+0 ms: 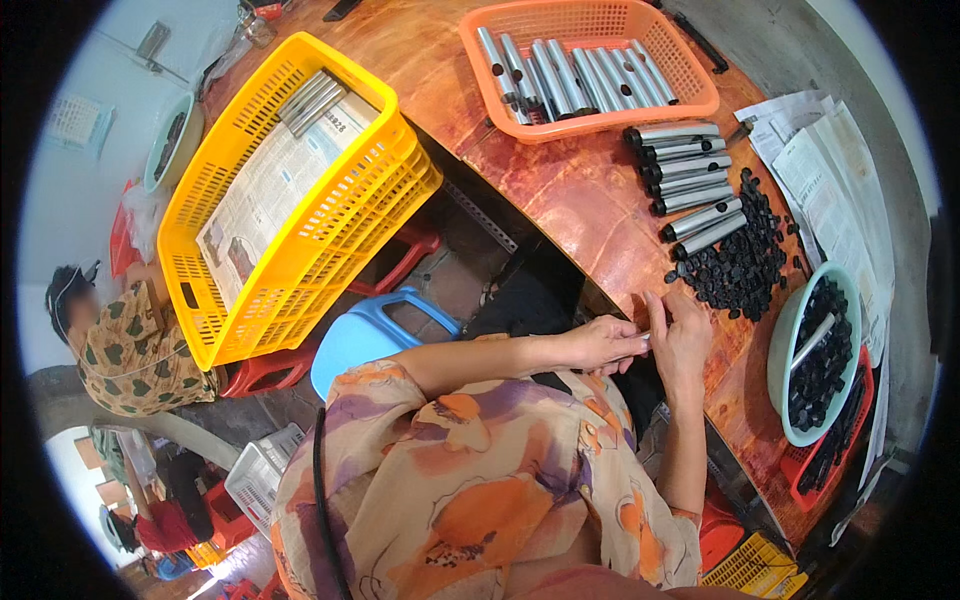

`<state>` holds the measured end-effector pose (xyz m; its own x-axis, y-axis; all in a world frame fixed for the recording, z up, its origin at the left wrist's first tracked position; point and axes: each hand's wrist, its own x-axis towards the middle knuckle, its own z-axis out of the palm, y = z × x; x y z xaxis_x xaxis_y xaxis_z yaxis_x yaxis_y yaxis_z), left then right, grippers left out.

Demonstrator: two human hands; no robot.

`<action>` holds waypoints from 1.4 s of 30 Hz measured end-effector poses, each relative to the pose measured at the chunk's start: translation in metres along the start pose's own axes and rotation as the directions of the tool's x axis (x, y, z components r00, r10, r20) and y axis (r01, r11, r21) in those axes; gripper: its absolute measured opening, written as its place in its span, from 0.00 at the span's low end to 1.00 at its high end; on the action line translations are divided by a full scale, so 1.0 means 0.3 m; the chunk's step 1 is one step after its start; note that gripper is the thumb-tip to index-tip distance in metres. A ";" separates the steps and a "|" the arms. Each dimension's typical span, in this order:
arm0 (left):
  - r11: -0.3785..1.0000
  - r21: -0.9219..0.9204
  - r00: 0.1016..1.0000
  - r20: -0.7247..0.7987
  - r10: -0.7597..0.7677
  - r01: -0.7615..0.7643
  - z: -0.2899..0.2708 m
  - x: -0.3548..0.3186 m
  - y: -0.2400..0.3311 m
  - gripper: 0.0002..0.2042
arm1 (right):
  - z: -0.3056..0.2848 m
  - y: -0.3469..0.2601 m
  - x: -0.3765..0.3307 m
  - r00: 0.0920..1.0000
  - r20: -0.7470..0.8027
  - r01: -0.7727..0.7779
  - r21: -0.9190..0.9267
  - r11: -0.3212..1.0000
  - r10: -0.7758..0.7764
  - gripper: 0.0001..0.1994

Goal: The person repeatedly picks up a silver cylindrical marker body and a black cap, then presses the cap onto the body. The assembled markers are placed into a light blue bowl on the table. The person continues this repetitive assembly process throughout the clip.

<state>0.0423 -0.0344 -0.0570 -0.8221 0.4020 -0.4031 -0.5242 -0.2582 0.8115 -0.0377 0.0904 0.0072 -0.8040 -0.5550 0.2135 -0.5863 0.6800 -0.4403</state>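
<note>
My left hand [600,345] is closed at the table's near edge, with a short silvery bit, likely a metal tube [645,337], showing at its fingers; most of it is hidden. Against it, my right hand [682,330] has its fingers bent inward, and what they pinch is hidden. Beyond both hands lies a loose heap of small black plugs [735,270]. Beside the heap rests a row of shiny metal tubes [692,185], several with black ends and dark holes in their sides.
An orange basket [610,124] of tubes stands at the far side. On the right are a pale green bowl [797,438] of black plugs, a red tray [800,478] and papers [830,185]. Stacked yellow crates [290,340] and a blue stool [345,345] stand left; another person [140,345] sits beyond.
</note>
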 end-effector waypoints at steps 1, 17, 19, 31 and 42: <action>0.997 -0.075 1.000 -0.003 -0.012 0.012 0.006 -0.002 0.004 0.15 | 0.022 0.000 0.012 0.999 0.029 -0.033 0.038 0.999 0.032 0.16; 0.903 -0.383 0.981 0.073 -0.180 0.195 -0.003 0.020 0.001 0.11 | 0.112 -0.033 0.124 0.992 0.119 -0.064 0.184 0.981 0.042 0.11; 0.894 -0.434 0.991 0.117 -0.068 0.113 0.032 0.058 -0.062 0.11 | 0.110 -0.032 0.126 0.983 0.164 0.045 0.202 0.978 -0.080 0.10; 0.710 -0.552 0.887 0.396 -0.239 0.438 -0.004 0.053 -0.019 0.11 | 0.115 -0.054 0.191 0.864 0.384 0.251 0.233 0.939 -0.326 0.03; 0.634 -0.484 0.737 0.641 -0.212 0.603 -0.061 0.068 -0.039 0.16 | 0.155 -0.023 0.215 0.849 0.378 0.290 0.248 0.924 -0.368 0.07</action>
<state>0.0275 -0.0393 -0.0824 -0.3528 0.9146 -0.1976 -0.9357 -0.3465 0.0667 -0.0811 0.0277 -0.0166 -0.4297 -0.9029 0.0139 -0.7506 0.3486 -0.5614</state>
